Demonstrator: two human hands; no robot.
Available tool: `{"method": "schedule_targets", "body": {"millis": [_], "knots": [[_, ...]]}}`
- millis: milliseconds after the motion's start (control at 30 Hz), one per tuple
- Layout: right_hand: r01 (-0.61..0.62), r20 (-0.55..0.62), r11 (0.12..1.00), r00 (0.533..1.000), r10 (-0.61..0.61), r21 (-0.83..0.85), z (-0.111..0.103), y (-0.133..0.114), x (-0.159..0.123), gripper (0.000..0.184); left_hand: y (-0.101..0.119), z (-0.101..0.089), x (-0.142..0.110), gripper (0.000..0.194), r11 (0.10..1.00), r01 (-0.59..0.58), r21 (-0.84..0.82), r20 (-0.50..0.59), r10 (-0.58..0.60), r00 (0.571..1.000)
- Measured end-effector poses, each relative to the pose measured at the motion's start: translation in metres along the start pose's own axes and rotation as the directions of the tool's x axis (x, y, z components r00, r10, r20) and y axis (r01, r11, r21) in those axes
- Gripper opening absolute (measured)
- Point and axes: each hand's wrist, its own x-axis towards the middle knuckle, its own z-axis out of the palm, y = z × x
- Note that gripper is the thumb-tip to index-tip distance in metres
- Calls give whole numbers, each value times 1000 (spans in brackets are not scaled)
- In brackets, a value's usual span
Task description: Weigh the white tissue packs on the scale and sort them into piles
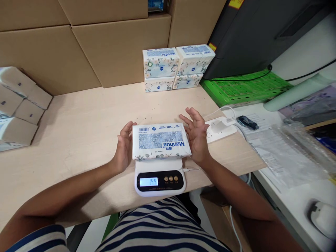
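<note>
A tissue pack [160, 141] marked "Manhua" lies flat on a white digital scale [159, 187], its barcode at the far left corner. The scale's lit display [148, 182] seems to read 1.44. My left hand [124, 148] stands beside the pack's left end, fingers stretched forward and thumb apart. At the opposite end, my right hand [197, 138] is spread, the fingers raised off the pack. Both palms are close to the pack's ends; whether either one touches it I cannot tell.
Several tissue packs [160, 66] are stacked at the back, with another stack [18, 105] at the left. Cardboard boxes [120, 49] wall off the rear. To the right are a power strip [222, 129], cables, a green crate [240, 85] and plastic wrap [278, 154].
</note>
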Motion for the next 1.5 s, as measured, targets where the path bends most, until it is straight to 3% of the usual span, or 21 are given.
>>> {"method": "schedule_targets", "body": {"millis": [367,567,700,800,1000,1233,1333,1433,1500], "knots": [[-83,96,971,993,63,224,-4,-7,9,96,0,3,1,77,1000,15,3,-28,-15,1000],[-89,101,977,992,70,196,-8,-6,13,102,2,2,4,80,1000,17,9,-50,-16,999],[-58,105,992,993,46,114,-12,-1,21,109,4,-7,19,84,999,47,-19,-126,-49,991],[-44,97,988,995,30,150,-12,2,26,110,2,-14,31,88,999,26,-34,-196,-32,980],[-134,135,961,985,104,240,3,-1,23,116,-3,-15,32,94,1000,1,-7,-200,-2,980],[-220,176,898,971,164,381,18,3,24,114,6,-18,34,102,998,65,15,-205,-61,977],[-192,152,888,979,140,418,14,8,28,117,9,-11,40,107,996,89,22,-230,-81,970],[-126,102,904,991,92,410,14,8,30,125,9,11,43,105,996,92,4,-310,-87,947],[-144,122,907,987,103,396,20,-3,27,124,15,29,38,100,999,45,-4,-262,-45,964]]}}
